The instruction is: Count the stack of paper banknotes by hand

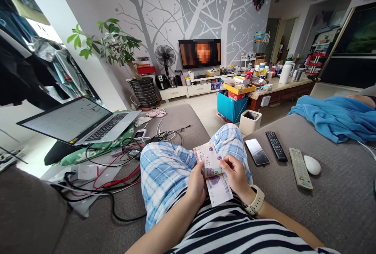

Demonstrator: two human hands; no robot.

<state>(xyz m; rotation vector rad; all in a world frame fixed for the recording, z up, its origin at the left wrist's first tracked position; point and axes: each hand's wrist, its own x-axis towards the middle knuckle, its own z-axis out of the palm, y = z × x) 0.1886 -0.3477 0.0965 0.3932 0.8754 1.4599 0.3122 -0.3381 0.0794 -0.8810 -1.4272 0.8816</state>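
Several banknotes (219, 191) are held over my lap, overlapping and fanned a little; a purple-toned one with a "5" on it lies on top, and a pinkish edge shows behind. My left hand (197, 181) is closed round their left side, the thumb on the face of the notes. At the upper right edge, my right hand (235, 173) pinches a note between thumb and fingers. The lower part of one note hangs down between both hands. A pale watch (255, 201) is on my right wrist.
On the grey sofa at right lie a phone (257, 152), a black remote (276, 146), a beige remote (300, 168) and a white mouse (312, 165). An open laptop (108, 127) and tangled cables (117, 183) are at left. A waste bin (250, 122) stands ahead.
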